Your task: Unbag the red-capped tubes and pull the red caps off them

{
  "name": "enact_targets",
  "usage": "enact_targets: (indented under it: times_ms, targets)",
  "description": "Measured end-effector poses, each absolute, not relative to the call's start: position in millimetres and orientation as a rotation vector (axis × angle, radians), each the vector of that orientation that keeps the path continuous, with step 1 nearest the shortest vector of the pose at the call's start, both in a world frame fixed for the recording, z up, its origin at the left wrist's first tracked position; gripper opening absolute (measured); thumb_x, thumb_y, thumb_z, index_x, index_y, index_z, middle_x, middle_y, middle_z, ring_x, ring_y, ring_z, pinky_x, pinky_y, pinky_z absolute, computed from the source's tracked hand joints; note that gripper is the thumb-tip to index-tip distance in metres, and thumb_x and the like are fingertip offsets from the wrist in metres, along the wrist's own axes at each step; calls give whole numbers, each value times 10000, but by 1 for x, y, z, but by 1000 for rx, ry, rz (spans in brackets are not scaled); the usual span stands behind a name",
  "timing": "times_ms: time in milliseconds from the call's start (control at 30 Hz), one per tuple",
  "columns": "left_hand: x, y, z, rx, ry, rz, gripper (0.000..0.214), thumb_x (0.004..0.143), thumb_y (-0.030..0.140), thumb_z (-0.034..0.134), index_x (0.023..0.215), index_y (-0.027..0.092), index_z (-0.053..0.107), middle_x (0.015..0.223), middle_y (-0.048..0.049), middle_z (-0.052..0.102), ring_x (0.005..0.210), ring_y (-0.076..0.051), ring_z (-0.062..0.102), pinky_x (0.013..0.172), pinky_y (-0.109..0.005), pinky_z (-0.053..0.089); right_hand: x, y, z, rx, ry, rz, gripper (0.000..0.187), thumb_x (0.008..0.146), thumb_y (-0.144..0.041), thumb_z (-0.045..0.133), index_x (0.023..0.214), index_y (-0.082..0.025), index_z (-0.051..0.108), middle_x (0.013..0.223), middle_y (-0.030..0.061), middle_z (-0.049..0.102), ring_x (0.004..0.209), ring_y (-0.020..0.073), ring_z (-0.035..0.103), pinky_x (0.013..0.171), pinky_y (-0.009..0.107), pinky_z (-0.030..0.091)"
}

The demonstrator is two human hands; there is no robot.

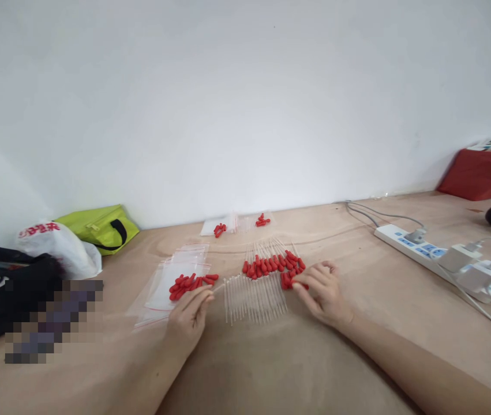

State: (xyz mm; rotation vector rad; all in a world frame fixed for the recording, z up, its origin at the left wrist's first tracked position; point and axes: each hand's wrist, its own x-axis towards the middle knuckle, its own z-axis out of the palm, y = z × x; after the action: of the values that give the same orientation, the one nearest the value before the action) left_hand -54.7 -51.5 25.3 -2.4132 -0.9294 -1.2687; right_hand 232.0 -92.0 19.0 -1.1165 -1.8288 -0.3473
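Thin clear dropper tubes (254, 300) lie side by side in a row on the tabletop, and a row of red rubber bulbs (271, 264) sits along their far ends, over more clear tubes. My left hand (191, 311) is closed in a pinch on one thin clear dropper tube (219, 287), left of the row. At the row's right end, the thumb and fingertips of my right hand (321, 291) close on a red rubber bulb (299, 285) at a small pile. A larger heap of red bulbs (184, 285) rests on clear zip bags (156, 300) beyond my left hand.
Two small groups of red bulbs (220, 230) lie on bags near the wall. To the right is a white power strip (409, 248) with chargers and trailing cables. A black bag (7, 294), white plastic bag (63, 248) and yellow-green pouch (102, 227) stand left; a red bag (479, 173) sits far right.
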Motion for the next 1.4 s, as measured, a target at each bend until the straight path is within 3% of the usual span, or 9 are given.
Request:
enact_targets:
  times_ms: [167, 433, 633, 800, 900, 1033, 1200, 1400]
  targets:
    - [-57, -42, 18, -2335, -1153, -1233, 221, 844, 210, 416, 971, 178, 594, 866, -58, 579, 773, -153, 587, 689, -275, 500, 248, -76, 15, -1482, -1571, -340, 225, 840, -279, 404, 912, -224, 609, 704, 11, 624, 706, 148, 518, 740, 324, 229]
    - [-51, -38, 7, -2372, -1230, -1185, 295, 838, 219, 384, 1047, 157, 584, 886, -80, 578, 787, -177, 590, 688, -305, 503, 241, -71, 9, -1647, -1510, -271, 325, 781, -484, 446, 678, -215, 597, 617, -2, 616, 661, 162, 498, 761, 343, 209]
    - [-49, -46, 15, -2550, -1383, -1145, 347, 833, 312, 437, 1138, 171, 524, 794, -34, 609, 528, -107, 565, 500, -232, 492, 252, -64, 10, -1794, -1380, -109, 393, 798, -512, 390, 696, -218, 630, 694, 22, 635, 733, 185, 526, 771, 362, 223]
    - [-50, -48, 18, -2587, -1423, -1169, 303, 852, 306, 396, 1066, 171, 562, 862, -57, 651, 737, -158, 629, 592, -258, 520, 264, -52, 11, -2037, -1250, 232, 345, 755, -506, 435, 698, -242, 649, 708, 18, 657, 758, 214, 566, 764, 385, 256]
    - [-49, -51, 18, -2628, -1409, -1121, 330, 822, 344, 453, 1098, 185, 537, 944, -66, 636, 814, -174, 619, 639, -283, 524, 264, -47, 12, -2113, -1256, 340, 349, 714, -543, 463, 676, -256, 658, 727, 20, 669, 779, 237, 576, 777, 409, 264]
    - [-46, -58, 18, -2665, -1372, -943, 544, 723, 431, 567, 1205, 207, 452, 1149, -104, 549, 1034, -254, 530, 827, -414, 469, 262, -42, 13, -2162, -1298, 348, 344, 696, -541, 480, 657, -255, 667, 730, 35, 674, 805, 261, 579, 795, 437, 259]
    - [-44, -62, 23, -2801, -1616, -646, 861, 647, 520, 602, 1340, 172, 227, 1309, -157, 399, 1177, -309, 399, 922, -487, 378, 262, -40, 13, -2178, -1209, 395, 302, 709, -479, 478, 632, -253, 662, 680, 24, 667, 783, 245, 586, 809, 422, 260]
    - [-44, -63, 25, -2835, -1677, -600, 814, 704, 508, 546, 1350, 183, 172, 1345, -149, 345, 1223, -297, 340, 967, -492, 325, 261, -47, 12, -1946, -1191, 190, 323, 777, -457, 411, 714, -232, 634, 743, 16, 667, 789, 207, 571, 860, 410, 220]
